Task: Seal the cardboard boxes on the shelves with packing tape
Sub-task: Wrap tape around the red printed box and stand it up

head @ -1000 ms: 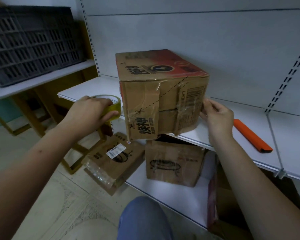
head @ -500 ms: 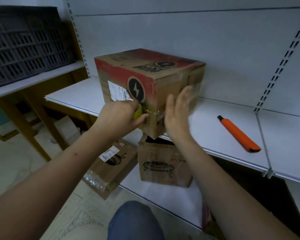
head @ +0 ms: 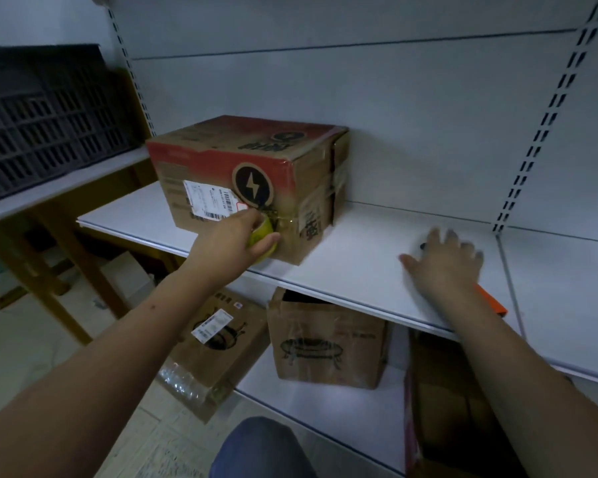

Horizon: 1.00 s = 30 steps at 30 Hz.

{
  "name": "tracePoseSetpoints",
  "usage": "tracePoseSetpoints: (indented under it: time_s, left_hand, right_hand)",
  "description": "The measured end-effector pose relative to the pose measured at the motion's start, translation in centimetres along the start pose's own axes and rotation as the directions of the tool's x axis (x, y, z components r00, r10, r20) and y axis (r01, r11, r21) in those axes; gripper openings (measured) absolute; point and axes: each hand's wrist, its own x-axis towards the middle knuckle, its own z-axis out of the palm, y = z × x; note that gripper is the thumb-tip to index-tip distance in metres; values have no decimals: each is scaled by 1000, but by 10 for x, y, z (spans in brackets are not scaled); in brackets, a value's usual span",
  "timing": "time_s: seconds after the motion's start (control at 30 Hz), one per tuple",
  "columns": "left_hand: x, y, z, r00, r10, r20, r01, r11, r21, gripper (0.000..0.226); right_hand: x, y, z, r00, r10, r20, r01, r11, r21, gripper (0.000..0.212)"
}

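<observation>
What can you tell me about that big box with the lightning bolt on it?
The box is worn brown cardboard with a red band on top, a black lightning-bolt circle and a white barcode label on its front. It lies lengthwise on the white shelf. Clear tape crosses its right end. The left hand holds a yellowish tape roll against its lower front corner.

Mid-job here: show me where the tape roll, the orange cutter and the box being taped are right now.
tape roll (head: 263, 238), head view, on the yellow-green rim showing under the left hand.
orange cutter (head: 491, 299), head view, on the orange body beside the right wrist.
box being taped (head: 221, 160), head view, on its red front face.
</observation>
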Motion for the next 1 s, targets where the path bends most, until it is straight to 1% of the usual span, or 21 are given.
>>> tracePoseSetpoints:
  time_s: [0.03,0.07,0.13,0.2,0.27,0.33,0.37,0.43,0.5,0.57,0.63,0.7,0.77,0.83,0.87,0.9,0.93,0.97,1.0]
  left_hand:
    - [-1,1,1,1000,-22,9,22,999,-29,40]
    - [-3,2,1,999,-42,14,43,998,-51,42]
    - [-7,3,1,996,-87,30,89,994,-63,47]
    - [-13,4,2,989,-137,50,138,990,-32,54]
    - [-18,4,4,980,-189,56,193,979,-63,63]
    - [-22,6,4,971,-236,45,240,956,-171,75]
    - [-22,7,4,967,-250,50,255,943,-214,81]
    - [-20,11,2,953,-287,95,302,907,-293,82]
    - [-19,15,2,941,-314,127,338,875,-347,80]
    - [-19,16,4,939,-320,124,344,874,-343,79]
    - [-17,16,7,937,-328,121,350,875,-334,80]
    - [-15,16,9,935,-335,116,354,873,-335,81]
    - [-13,18,11,933,-341,114,359,868,-343,80]
    - [-12,20,12,932,-344,109,361,869,-338,78]
    - [-11,20,12,933,-342,109,358,871,-336,76]
    - [-11,21,12,933,-342,113,359,868,-343,75]
    - [-11,21,11,931,-343,122,363,863,-352,74]
    - [-11,21,9,929,-344,134,369,860,-353,72]
    - [-11,21,8,926,-346,154,378,858,-348,69]
  right_hand:
    - [-1,12,0,998,35,56,-33,999,-30,58]
    - [-1,18,0,998,24,55,-22,999,-40,46]
    - [-3,21,1,1000,-24,0,24,1000,-8,27]
    - [-12,16,-1,989,-76,-124,92,987,134,20]
    - [-27,3,-4,948,-75,-309,176,934,311,27]
    - [-40,-14,-9,901,-34,-431,260,840,476,32]
    - [-41,-20,-11,899,-31,-437,289,793,537,33]
    - [-37,-29,-15,915,-37,-401,306,711,633,40]
    - [-31,-31,-26,916,-36,-400,327,647,689,55]
    - [-25,-30,-42,919,-22,-393,333,577,746,79]
    - [-20,-30,-60,909,-54,-414,377,532,758,94]
    - [-10,-31,-66,899,-105,-426,418,500,759,103]
    - [-7,-34,-57,911,-160,-380,408,472,782,106]
    - [-10,-31,-33,937,-175,-303,350,463,815,99]
    - [-13,-27,-21,951,-168,-261,310,475,823,88]
    - [-14,-23,-10,959,-154,-237,282,493,823,68]
    - [-15,-19,-3,963,-140,-229,268,508,818,43]
    - [-17,-17,0,964,-129,-233,266,516,814,25]
    - [-20,-18,-3,958,-138,-252,287,523,803,22]
